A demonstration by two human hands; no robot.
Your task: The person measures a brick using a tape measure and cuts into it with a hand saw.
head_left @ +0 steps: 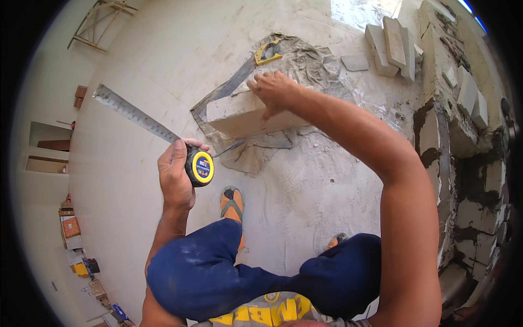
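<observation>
My left hand [177,169] is closed around a tape measure [200,167] with a round yellow-and-blue face. Its metal blade [133,117] sticks out toward the upper left, above the floor. Ahead of me lies a pale, dusty building block [245,117], and my right hand [275,94] grips it from above, fingers over the far side and thumb at the near face. Just beyond the block rests a handsaw [268,52] with a yellow handle, its grey blade slanting down to the left. Part of the block is hidden by my right hand and forearm.
A crumpled, dusty sheet [313,62] lies under the block and saw. More pale blocks [393,46] stand at the upper right, near a rough, partly built block wall [436,141]. A thin dark tool [230,147] lies by the block's near side. Boxes [71,226] line the left.
</observation>
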